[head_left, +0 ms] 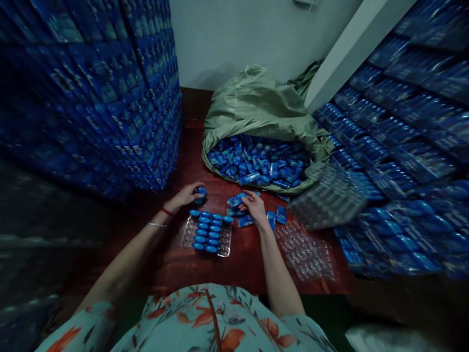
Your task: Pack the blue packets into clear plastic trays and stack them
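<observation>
Head view, near to far. Nearest me, the floral sleeves frame both bare forearms reaching out over the dark red wooden surface (176, 264). Between the hands lies a clear blister tray (207, 236), its right-hand pockets filled with rows of blue oval pieces and its left-hand pockets bare. A second clear tray (306, 252), unfilled, lies to the right of my right forearm. My left hand (185, 196), with a red cord and a thin bangle at the wrist, has its fingers curled around 1 blue oval piece (200, 193) just beyond the tray's far left corner. My right hand (253, 206) has its fingers pinched on a blue wrapped packet (236, 200), held just above the surface; a few loose blue packets (277, 215) lie around that hand, touching or just beside it. Farther out, an open green sack (256, 110) lies slumped on the surface, its mouth turned toward me and full of the same blue packets. A stack of clear trays (326, 195) leans beside the sack on the right. Tall stacks of blue packed goods (110, 93) rise on the left, and similar stacks (403, 146) fill the right; a pale wall closes the scene behind.
</observation>
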A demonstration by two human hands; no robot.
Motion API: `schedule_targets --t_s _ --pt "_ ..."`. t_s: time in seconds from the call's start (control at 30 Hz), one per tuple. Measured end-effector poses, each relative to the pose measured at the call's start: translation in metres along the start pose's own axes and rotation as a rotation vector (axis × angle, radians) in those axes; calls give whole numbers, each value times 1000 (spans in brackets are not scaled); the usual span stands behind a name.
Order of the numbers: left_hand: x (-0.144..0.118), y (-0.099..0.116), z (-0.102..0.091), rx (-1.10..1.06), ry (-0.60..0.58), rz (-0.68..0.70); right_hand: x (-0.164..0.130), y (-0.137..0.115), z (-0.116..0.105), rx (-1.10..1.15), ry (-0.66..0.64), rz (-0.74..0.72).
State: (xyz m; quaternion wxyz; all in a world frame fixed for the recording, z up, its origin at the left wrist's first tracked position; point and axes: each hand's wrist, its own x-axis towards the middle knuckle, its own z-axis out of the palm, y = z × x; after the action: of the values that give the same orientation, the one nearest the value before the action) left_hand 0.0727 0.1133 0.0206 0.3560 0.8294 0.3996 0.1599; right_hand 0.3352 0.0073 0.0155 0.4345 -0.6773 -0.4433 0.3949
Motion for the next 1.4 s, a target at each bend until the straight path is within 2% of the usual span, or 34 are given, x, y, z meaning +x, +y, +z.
schedule_targets --t_s 0.1,0.17,0.27,0.37,0.5,0.63,0.73,0.9,1.03,1.17,1.23,1.4 --pt "-34 0 -11 -156 258 -82 -44 4 -20 127 31 -47" --pt "-64 1 -13 -261 429 -166 -76 9 -22 119 69 -94" --pt "-106 3 -7 -327 565 -267 -112 18 -6 -74 124 -205" --pt "-135 4 6 -325 634 -324 -121 26 15 -280 93 -406" --pt "-155 5 21 -269 627 -311 -109 21 19 -521 -90 -597" --pt "-159 14 24 -196 575 -240 -97 -8 11 -768 -291 -600" --pt "-154 24 20 -146 520 -155 -96 -25 13 -945 -385 -572" --pt "-138 29 22 -39 398 14 -95 -28 19 -985 -321 -485" --pt "-125 19 29 73 335 102 -85 -28 12 -857 -345 -439" --pt "-118 12 29 186 273 153 -79 -26 5 -703 -391 -484" --pt "-117 12 27 207 254 166 -81 -20 5 -599 -336 -544" --pt "-117 19 27 240 305 196 -95 2 13 -373 -55 -648"
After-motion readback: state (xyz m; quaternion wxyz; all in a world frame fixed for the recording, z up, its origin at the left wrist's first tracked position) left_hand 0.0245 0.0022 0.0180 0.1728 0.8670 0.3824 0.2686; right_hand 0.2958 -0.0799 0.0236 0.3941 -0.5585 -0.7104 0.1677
